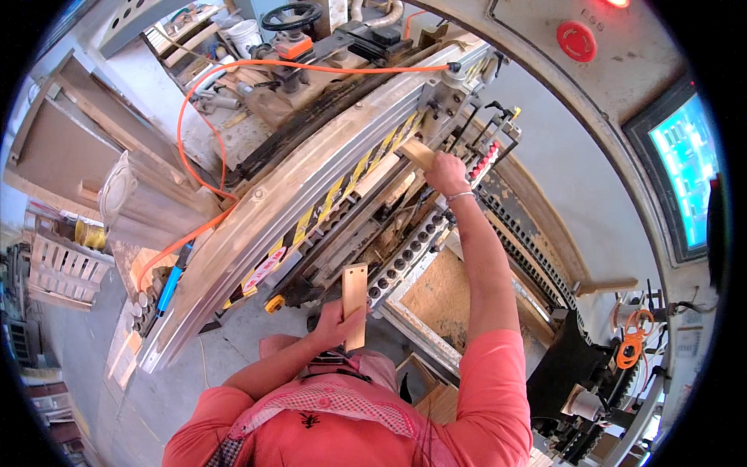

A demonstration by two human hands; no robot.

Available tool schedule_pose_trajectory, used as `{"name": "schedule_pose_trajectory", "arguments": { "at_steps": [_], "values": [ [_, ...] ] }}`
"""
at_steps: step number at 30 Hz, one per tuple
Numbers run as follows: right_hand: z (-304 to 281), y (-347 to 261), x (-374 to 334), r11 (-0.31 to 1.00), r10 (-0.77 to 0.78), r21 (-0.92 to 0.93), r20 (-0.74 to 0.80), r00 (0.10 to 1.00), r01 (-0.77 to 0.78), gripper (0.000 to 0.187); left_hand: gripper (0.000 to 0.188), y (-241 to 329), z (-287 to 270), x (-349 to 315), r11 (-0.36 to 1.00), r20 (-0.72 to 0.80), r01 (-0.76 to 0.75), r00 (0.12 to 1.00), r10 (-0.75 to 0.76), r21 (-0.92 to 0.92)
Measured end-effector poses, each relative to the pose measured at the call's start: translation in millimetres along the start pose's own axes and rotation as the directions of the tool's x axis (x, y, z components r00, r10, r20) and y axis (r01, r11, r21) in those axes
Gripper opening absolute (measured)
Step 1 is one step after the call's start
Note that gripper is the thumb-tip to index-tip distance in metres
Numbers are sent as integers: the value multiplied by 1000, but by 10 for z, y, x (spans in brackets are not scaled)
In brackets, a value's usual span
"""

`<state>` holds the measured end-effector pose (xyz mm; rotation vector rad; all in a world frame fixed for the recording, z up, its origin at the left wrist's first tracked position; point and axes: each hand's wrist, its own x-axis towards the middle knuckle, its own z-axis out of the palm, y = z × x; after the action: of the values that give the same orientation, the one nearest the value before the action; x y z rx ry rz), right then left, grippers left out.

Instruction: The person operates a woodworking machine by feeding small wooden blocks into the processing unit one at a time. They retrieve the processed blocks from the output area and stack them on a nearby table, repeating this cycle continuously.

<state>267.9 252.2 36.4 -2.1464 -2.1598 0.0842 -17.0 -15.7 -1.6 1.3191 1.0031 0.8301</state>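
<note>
My left hand [334, 325] is closed round a short flat wooden board [355, 294], held upright in front of my body. Small dark holes show near that board's top end. Reaching far over the machine, my right hand [449, 174] grips the near end of a second wooden piece [417, 153]. This piece lies over the machine bed [389, 198], by the yellow-and-black striped rail [342, 191]. The fingertips of my right hand are partly hidden from above.
A row of black round pads [408, 255] runs along the bed beside a sawdust-covered panel [440, 292]. An orange hose [180, 128] loops over the long metal beam [257, 198]. At upper right are a red emergency button [576, 40] and a lit screen [685, 159]. Orange scissors [632, 342] hang at right.
</note>
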Motion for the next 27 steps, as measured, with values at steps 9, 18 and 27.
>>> {"name": "schedule_pose_trajectory", "arguments": {
  "at_steps": [9, 18, 27],
  "values": [
    [17, -6, 39, 1000, 4, 14, 9, 1000, -4, 26, 21, 39, 1, -22, 997, 25, 69, 997, -67, -43],
    [-83, -118, 15, 999, 13, 46, -1, 1000, -13, 21, 21, -5, 6, -36, 998, -15, 47, 999, -47, -52],
    [133, 68, 123, 993, -22, -115, 24, 999, 24, 30, 36, 66, -106, -394, 847, -88, 138, 973, -212, -514]
  ]
}}
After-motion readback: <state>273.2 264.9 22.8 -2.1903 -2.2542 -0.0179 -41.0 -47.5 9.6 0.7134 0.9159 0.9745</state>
